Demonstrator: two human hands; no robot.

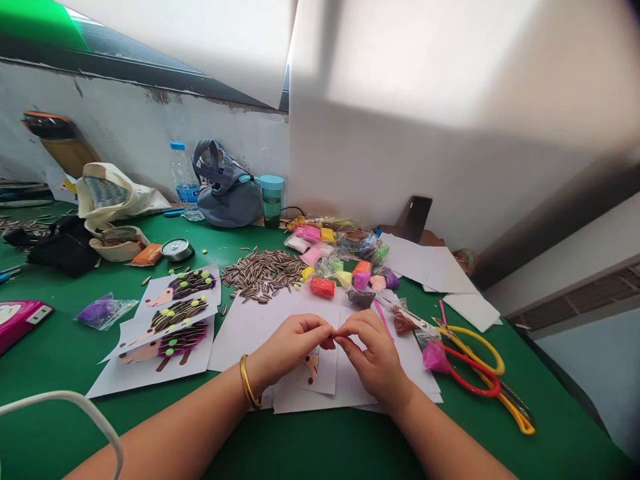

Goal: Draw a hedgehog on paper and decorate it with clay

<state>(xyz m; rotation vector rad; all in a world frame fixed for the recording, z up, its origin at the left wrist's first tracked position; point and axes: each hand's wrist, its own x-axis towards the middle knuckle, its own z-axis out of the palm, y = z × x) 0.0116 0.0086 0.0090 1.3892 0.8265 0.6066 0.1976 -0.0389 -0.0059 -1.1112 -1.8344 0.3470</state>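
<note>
My left hand [295, 343], with a gold bangle [249, 381] at the wrist, meets my right hand [373, 353] over the white paper [265, 337]. Both hands have thumb and forefinger pinched together, tip against tip. Whatever sits between the fingertips is too small or hidden to make out. Beneath them lies a small white card [326, 377] bearing a hedgehog face [311, 368] with a dark nose; my fingers cover part of it. A heap of striped sunflower seeds [263, 273] lies beyond my hands, beside bags of coloured modelling clay [323, 288].
Finished-looking seed hedgehog pictures [170, 333] overlap at left. Yellow- and red-handled scissors [475, 360] lie at right near a pink clay bag [436, 357]. A blue bag [227, 190], water bottle [185, 183] and green cup [272, 201] stand along the wall. A white cable [75, 398] curves at lower left.
</note>
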